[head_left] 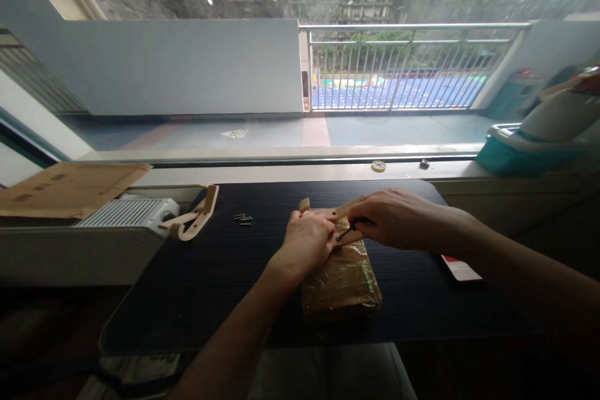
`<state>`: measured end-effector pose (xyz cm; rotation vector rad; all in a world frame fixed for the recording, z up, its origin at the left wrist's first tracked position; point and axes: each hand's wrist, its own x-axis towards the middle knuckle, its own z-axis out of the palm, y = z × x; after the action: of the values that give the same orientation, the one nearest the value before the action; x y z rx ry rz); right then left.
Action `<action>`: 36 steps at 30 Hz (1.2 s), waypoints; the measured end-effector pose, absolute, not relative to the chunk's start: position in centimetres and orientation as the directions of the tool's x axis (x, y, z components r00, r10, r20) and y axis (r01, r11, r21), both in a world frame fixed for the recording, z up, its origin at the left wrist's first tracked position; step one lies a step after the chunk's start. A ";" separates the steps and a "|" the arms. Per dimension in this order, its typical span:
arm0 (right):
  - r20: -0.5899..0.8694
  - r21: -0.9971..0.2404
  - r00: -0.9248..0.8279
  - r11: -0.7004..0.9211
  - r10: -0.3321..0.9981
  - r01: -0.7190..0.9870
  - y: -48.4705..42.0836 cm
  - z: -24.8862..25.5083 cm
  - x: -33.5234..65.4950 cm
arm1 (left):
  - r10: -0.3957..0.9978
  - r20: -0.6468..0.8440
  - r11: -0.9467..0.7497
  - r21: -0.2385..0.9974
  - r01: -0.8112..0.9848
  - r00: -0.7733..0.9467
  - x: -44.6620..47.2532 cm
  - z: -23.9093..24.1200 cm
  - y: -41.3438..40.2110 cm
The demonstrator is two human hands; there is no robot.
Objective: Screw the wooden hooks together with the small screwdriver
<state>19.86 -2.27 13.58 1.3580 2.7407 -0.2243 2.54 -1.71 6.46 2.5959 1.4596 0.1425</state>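
Note:
My left hand (310,239) is closed on a pale wooden part (345,208), pressing it down on a brown package (342,287) wrapped in clear tape. In my right hand (396,217) is a small screwdriver (347,232) with a dark handle, most of it hidden by the fingers. The screwdriver's tip meets a dark screw in the wood, close to my left fingertips. Several loose screws (244,219) lie on the black table left of my hands. Near the table's left edge rests another curved wooden piece (199,217).
The black table (210,287) stands against a window sill (281,173). On the sill are a round roll (379,166), a small dark object (424,164) and a teal container (510,150). A red-and-white flat object (462,269) lies under my right forearm. A brown envelope (70,187) sits left.

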 end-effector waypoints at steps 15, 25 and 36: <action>-0.154 -0.025 -0.675 0.680 0.722 0.733 -1.9 14.4 18.7 | 0.857 -0.030 -0.500 0.187 0.846 0.514 2.6 6.9 -1.9; -0.203 -0.018 -0.708 0.720 0.677 0.694 -2.0 14.6 18.4 | 0.851 0.005 -0.517 0.179 0.837 0.525 2.4 6.2 -1.7; -0.256 0.011 -0.706 0.732 0.660 0.681 -1.1 14.8 17.3 | 0.844 0.050 -0.532 0.213 0.820 0.534 2.4 6.5 -1.9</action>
<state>17.26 -1.12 14.80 1.0607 2.6931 -0.1229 2.39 -1.89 6.52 2.6058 1.4248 0.2193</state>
